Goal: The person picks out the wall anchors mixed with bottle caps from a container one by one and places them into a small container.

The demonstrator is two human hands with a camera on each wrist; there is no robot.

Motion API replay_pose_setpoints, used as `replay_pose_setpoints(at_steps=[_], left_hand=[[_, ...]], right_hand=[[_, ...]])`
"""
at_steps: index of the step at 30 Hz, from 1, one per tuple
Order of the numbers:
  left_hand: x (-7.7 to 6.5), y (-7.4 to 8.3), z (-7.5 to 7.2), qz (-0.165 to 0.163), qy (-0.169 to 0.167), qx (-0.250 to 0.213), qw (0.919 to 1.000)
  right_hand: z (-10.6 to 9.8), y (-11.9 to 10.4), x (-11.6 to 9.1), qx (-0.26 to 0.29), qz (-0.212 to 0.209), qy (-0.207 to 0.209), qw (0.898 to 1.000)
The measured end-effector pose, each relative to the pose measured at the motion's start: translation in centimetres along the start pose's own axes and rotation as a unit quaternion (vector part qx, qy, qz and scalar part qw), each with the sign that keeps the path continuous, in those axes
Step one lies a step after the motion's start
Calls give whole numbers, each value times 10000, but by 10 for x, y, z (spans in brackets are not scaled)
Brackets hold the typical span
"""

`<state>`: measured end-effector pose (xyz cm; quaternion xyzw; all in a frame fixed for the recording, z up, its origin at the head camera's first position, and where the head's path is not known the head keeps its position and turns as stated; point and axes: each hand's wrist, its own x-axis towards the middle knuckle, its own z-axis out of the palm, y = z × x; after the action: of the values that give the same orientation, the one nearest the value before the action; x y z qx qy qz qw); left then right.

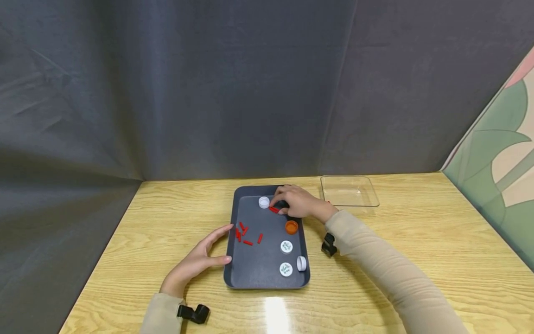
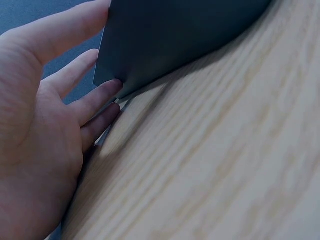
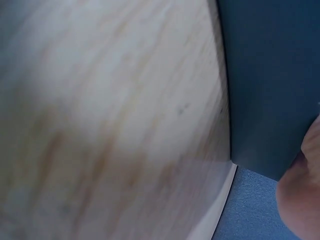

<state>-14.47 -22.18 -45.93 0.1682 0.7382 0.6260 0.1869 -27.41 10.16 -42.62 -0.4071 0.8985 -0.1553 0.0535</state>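
A dark rectangular tray (image 1: 267, 283) lies on the wooden table. My left hand (image 1: 196, 260) is at its left side, thumb and fingertips right at the rim, the fingers spread and fairly straight; the left wrist view shows the fingertips (image 2: 115, 85) against the tray's outer wall. Reaching over the tray's far right corner, my right hand (image 1: 298, 202) has its fingers bent down, with a small red stick (image 1: 274, 209) between fingertips and thumb. Beside those fingers stands a white cap (image 1: 263, 202), hollow side up. Only part of the right hand (image 3: 300, 195) enters the right wrist view.
Several red sticks (image 1: 248, 242) are scattered on the tray's left half. Along its right side are an orange cap (image 1: 291, 227), two printed white caps (image 1: 286, 247) and a white cap on its side (image 1: 301, 263). Behind the right forearm stands a clear plastic box (image 1: 350, 191).
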Motion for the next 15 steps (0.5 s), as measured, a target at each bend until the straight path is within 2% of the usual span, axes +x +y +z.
replay_pose_setpoints(at_steps=[8, 15], left_hand=[[0, -2, -1, 54, -31, -32, 10000], [0, 2, 0, -137, 43, -4, 9999]], right_hand=[[1, 0, 0, 0, -54, 124, 9999], [1, 2, 0, 89, 43, 86, 9999]])
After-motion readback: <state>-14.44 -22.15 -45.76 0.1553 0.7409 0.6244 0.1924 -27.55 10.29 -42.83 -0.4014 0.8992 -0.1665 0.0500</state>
